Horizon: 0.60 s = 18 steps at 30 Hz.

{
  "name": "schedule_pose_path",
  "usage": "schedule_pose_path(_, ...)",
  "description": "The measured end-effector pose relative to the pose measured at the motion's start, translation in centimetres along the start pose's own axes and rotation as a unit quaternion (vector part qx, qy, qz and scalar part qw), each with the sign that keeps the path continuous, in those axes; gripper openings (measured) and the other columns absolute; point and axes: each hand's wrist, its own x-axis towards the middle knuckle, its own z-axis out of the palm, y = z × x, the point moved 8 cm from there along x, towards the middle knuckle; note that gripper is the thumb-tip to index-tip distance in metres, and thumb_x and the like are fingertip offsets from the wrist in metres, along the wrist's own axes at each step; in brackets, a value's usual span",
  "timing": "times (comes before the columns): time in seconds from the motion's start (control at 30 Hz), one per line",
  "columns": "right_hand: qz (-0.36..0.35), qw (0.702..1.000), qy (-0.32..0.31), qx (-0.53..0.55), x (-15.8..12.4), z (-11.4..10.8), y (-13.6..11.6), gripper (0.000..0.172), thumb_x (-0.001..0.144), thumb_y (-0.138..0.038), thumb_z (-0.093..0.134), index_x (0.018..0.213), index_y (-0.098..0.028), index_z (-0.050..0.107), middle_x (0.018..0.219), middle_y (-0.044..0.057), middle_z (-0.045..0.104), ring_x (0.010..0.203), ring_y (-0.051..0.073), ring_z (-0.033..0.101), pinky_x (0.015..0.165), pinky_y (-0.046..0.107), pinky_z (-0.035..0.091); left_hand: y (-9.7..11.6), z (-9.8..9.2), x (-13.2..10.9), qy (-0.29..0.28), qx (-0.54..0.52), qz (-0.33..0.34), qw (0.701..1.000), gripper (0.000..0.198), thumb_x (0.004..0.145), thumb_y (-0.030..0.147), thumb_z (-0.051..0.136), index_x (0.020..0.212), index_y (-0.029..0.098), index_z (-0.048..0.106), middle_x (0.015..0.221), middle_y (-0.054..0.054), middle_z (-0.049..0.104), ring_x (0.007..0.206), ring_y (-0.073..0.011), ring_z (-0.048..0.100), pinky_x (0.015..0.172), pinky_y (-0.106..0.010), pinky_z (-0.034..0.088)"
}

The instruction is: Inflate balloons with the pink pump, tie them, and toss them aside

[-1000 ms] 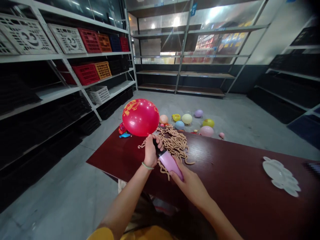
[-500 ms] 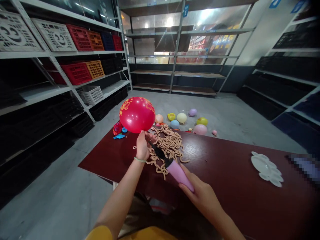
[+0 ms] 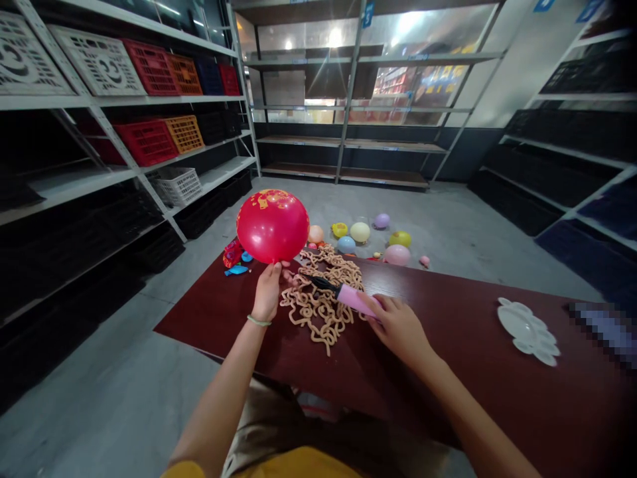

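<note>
My left hand (image 3: 269,290) pinches the neck of an inflated red balloon (image 3: 273,227) with yellow print, held up over the table's left part. In my right hand (image 3: 398,325) is a pink balloon pump (image 3: 354,299) with a black nozzle end, pointing left toward my left hand. The nozzle tip is apart from the balloon's neck. Beneath the pump lies a tangled heap of tan, uninflated long balloons (image 3: 326,325). Left of the heap rest a small blue uninflated balloon (image 3: 236,270) and a red packet (image 3: 232,253).
The dark red table (image 3: 438,332) carries a white cloud-shaped plate (image 3: 528,330) at the right, beside a pixelated flat item (image 3: 607,332). Several inflated balloons, among them a pink one (image 3: 397,255), lie on the floor beyond it. Shelves with crates (image 3: 149,141) stand at the left.
The pump has moved away from the balloon's neck, to the right and upward, and turned flatter. My left hand has shifted slightly left, still pinching the red balloon.
</note>
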Motion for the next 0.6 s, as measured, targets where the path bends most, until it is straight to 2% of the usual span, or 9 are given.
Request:
schedule_pose_path(0.3, -0.045, 0.999, 0.002, -0.018, 7.1, 2.6, -0.7, 0.051, 0.100, -0.032, 0.041, 0.151, -0.031, 0.038, 0.138, 0.012, 0.053, 0.114, 0.029, 0.051, 0.090, 0.040, 0.041, 0.4, -0.9, -0.6, 0.006, 0.003, 0.000, 1.000, 0.025, 0.083, 0.040, 0.070, 0.083, 0.016, 0.060, 0.062, 0.003, 0.049, 0.055, -0.0099, 0.049, 0.056, -0.022, 0.051)
schedule_pose_path(0.47, -0.076, 0.997, -0.022, -0.010, 7.6, 4.3, -1.5, 0.051, 0.101, -0.031, 0.041, 0.151, -0.031, 0.037, 0.138, 0.012, 0.053, 0.117, 0.028, 0.050, 0.093, 0.038, 0.039, -0.3, -0.9, -0.7, 0.010, 0.002, -0.018, 1.000, 0.022, 0.084, 0.036, 0.067, 0.078, 0.017, 0.058, 0.060, 0.004, 0.045, 0.055, -0.0093, 0.046, 0.056, -0.022, 0.049)
schedule_pose_path(0.6, -0.072, 0.997, -0.017, -0.008, 7.2, 4.2, -1.6, 0.052, 0.100, -0.033, 0.042, 0.152, -0.029, 0.036, 0.139, 0.013, 0.053, 0.118, 0.029, 0.051, 0.095, 0.041, 0.038, -0.3, -0.6, -0.4, -0.005, 0.027, -0.018, 0.999, 0.025, 0.086, 0.040, 0.065, 0.076, 0.019, 0.056, 0.058, 0.004, 0.045, 0.053, -0.0100, 0.046, 0.054, -0.022, 0.048)
